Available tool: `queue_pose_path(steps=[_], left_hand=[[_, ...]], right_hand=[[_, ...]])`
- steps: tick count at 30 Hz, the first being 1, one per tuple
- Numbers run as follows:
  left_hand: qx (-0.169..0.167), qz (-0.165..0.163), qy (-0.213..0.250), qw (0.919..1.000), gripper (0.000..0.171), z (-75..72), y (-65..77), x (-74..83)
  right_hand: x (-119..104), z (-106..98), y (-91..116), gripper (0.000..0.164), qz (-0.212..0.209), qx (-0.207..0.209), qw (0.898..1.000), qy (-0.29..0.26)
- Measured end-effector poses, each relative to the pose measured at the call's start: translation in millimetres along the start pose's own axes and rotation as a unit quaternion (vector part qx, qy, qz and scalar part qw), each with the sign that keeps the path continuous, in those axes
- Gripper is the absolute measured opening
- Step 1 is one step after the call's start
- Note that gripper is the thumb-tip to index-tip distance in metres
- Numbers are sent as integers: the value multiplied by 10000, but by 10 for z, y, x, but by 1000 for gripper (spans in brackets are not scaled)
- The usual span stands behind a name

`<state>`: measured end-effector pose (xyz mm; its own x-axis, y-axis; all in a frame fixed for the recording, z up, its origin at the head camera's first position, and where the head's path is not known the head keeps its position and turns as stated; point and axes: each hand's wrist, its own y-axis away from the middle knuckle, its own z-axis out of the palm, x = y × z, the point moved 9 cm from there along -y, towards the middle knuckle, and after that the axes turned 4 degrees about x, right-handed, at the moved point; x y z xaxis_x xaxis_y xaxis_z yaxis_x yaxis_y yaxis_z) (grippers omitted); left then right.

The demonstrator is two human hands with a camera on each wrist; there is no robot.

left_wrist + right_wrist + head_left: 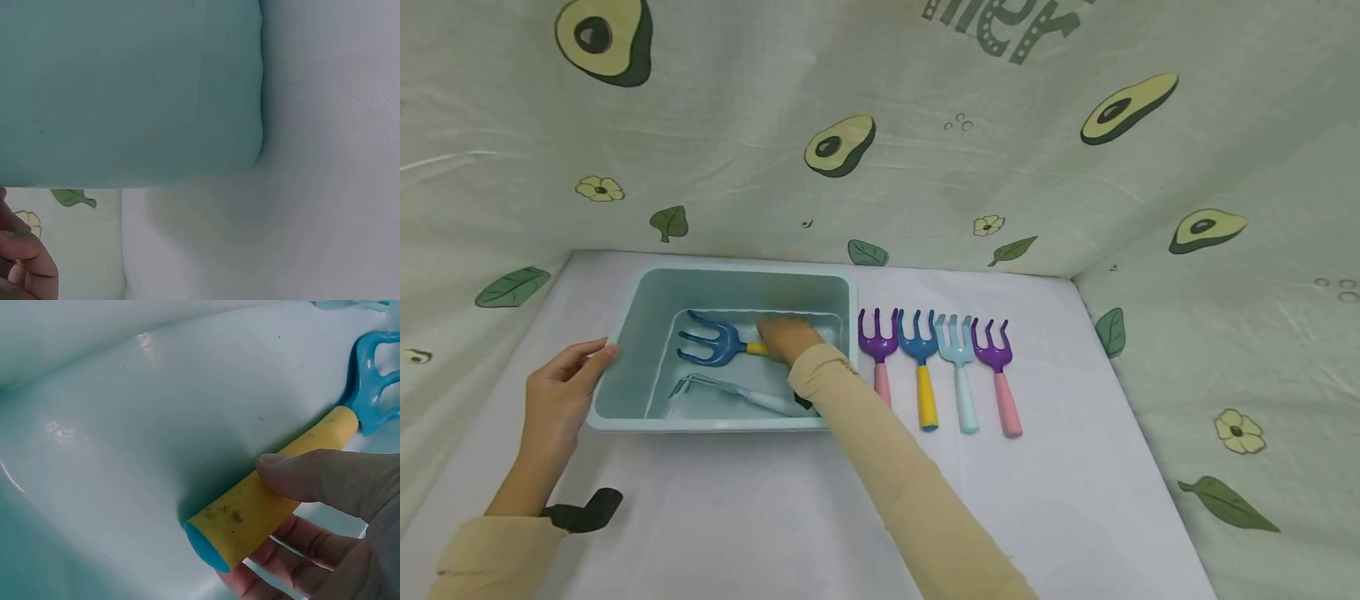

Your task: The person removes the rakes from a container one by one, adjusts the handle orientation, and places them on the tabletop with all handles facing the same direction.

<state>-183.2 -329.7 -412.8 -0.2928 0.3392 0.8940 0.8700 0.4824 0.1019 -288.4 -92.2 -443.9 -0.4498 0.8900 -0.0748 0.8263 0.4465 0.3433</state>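
My right hand [786,337] is inside a pale blue-green plastic basin [715,426]. It grips the yellow handle of a blue garden hand fork [721,346], whose tines point left. In the right wrist view the thumb lies over the yellow handle [240,515] and the fingers are underneath it. A light blue hand fork [767,403] lies in the basin nearer the front wall, tines left. My left hand [557,392] pinches the basin's left rim. In the left wrist view the basin's outer wall [125,94] fills the upper left, and curled fingers [31,256] show at the lower left.
Right of the basin several hand forks stand in a row, tines away from me: purple-pink [877,343], blue-yellow [919,346], light blue [956,350] and another purple-pink [995,357]. An avocado-print cloth [737,183] hangs behind the white table [737,517] and along its sides.
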Motion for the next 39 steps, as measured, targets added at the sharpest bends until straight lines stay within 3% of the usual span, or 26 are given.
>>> queue_pose_path(steps=[7,20,30,35,39], left_hand=[[-37,-13,152,9999,39,5,-19,4],[-238,178,-163,9994,44,14,5,8],[-268,280,-282,9989,48,32,-2,32],[-286,200,-374,9987,50,41,-2,14],[-324,201,-406,9985,51,37,-7,21]], right_hand=[[-46,-42,-39,20,-155,86,9985,523],[-123,-162,5,8,-219,-474,9963,676],[-172,-386,225,7,-380,-768,9909,1040],[-195,-547,325,9,-531,-691,9890,1192],[-161,-684,412,13,-576,-530,9920,988]])
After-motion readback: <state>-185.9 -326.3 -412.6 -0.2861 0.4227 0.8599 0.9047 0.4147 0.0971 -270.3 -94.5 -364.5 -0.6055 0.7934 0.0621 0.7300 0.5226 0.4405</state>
